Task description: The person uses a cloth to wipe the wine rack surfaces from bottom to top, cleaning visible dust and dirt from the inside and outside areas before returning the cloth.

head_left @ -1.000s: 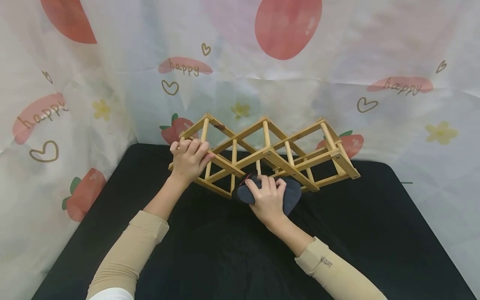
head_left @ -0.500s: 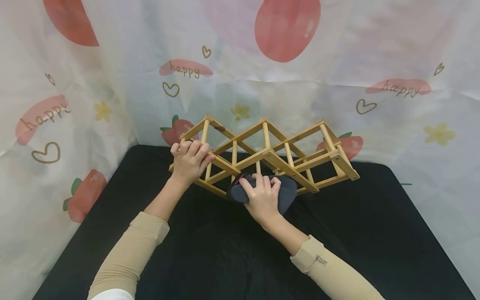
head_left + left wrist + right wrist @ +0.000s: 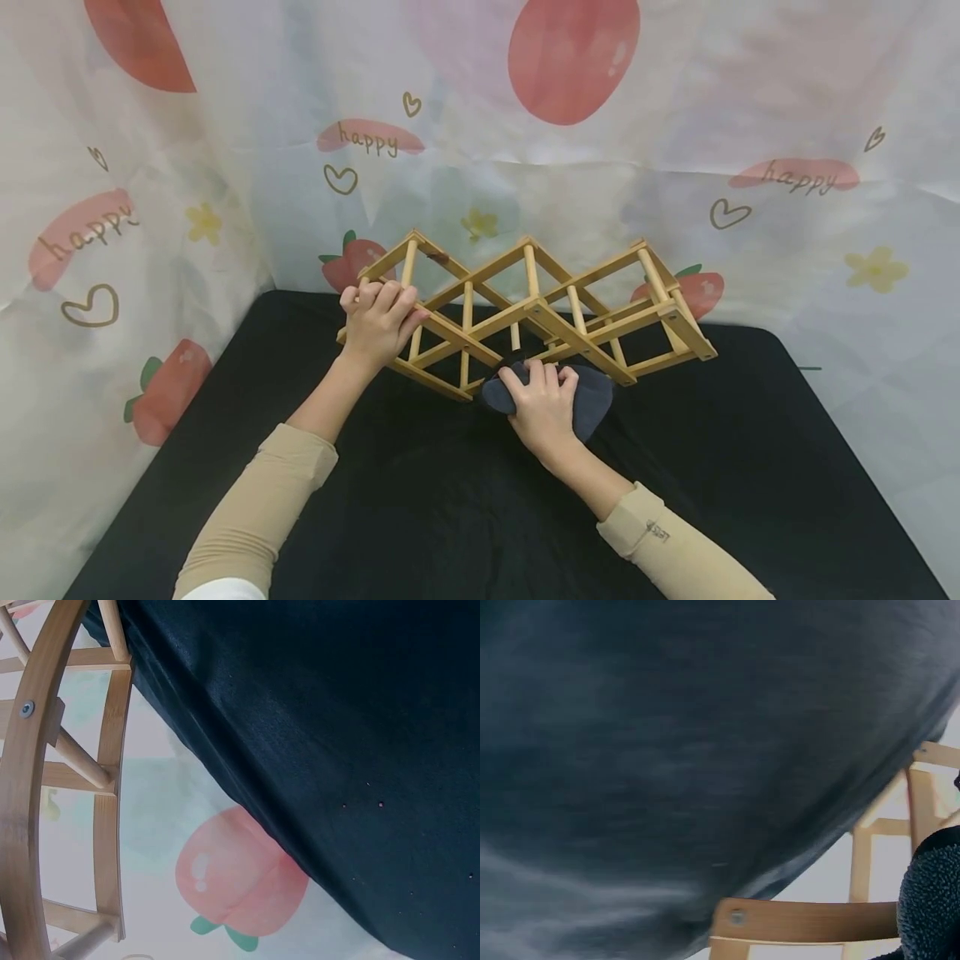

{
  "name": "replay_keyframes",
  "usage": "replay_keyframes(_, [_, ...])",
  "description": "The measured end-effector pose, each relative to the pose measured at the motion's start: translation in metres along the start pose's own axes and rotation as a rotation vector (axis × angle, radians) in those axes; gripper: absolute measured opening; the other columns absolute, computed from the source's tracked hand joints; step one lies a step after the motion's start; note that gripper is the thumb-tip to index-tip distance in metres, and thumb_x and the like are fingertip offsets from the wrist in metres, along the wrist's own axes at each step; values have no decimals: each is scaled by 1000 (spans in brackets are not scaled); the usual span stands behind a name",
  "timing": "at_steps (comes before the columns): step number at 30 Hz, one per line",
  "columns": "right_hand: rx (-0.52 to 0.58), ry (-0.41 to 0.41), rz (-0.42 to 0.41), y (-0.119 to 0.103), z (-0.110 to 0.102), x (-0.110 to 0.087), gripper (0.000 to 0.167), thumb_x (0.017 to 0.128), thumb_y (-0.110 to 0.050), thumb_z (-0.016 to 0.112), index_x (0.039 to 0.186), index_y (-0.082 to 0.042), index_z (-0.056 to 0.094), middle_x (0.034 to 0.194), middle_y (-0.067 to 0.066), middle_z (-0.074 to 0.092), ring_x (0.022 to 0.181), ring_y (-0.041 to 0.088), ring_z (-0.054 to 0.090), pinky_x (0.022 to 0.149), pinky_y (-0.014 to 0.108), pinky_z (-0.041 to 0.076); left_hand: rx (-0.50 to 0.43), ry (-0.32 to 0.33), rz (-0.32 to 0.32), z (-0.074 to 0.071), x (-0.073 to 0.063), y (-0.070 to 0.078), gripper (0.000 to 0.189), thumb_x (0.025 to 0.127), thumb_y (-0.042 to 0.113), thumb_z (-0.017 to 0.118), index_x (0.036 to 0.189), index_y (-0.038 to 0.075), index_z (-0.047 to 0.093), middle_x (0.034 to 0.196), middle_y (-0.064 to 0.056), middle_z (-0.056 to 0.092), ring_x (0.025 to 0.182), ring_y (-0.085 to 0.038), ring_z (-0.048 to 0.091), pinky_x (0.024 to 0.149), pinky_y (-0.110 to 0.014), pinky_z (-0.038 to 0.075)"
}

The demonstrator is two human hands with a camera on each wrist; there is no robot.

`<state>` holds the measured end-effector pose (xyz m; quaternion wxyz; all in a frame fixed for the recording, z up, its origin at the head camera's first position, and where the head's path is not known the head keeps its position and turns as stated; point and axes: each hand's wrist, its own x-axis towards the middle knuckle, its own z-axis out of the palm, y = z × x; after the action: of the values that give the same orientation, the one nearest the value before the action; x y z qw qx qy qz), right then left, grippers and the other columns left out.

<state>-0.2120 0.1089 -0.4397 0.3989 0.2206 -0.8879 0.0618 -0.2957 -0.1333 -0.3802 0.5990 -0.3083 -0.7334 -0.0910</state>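
Observation:
In the head view a light wooden lattice rack (image 3: 495, 267) stands stretched out in a zigzag along the back of the table. My left hand (image 3: 375, 321) grips its left end, fingers curled over a bar. My right hand (image 3: 546, 412) holds a dark blue soft cloth (image 3: 592, 400) against the front lower slats near the rack's middle, fingers bent over it. The cloth's fuzzy surface appears at the right edge of the right wrist view (image 3: 934, 900), beside a slat (image 3: 802, 921). Rack bars (image 3: 22, 795) fill the left side of the left wrist view. Neither hand shows in the wrist views.
A black cloth (image 3: 420, 500) covers the table. Behind and beside it hangs a pale curtain (image 3: 480, 75) printed with fruit, hearts and flowers. The rack's right end (image 3: 686, 325) extends well beyond my right hand.
My right hand and the blue cloth shifted a little left along the rack, then back right and slightly nearer to me. My left hand and the rack stayed nearly still.

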Motion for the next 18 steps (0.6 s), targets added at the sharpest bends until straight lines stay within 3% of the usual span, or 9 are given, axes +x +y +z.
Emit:
replay_keyframes(11, [23,106,-44,-32,-6,37,26,70,-13,74,93,-17,62,88,16,58,78,32,54,71,51,31,-11,6,4,0,-1,0,40,97,46,32,92,9,48,84,-7,43,77,-26,35,73,-45,15])
replay_keyframes(18, [6,94,-36,-31,-4,34,30,68,-12,75,94,-16,61,89,15,57,79,31,54,72,51,31,-3,-3,6,0,0,0,40,96,46,33,93,9,48,84,-7,44,77,-27,35,73,-45,16])
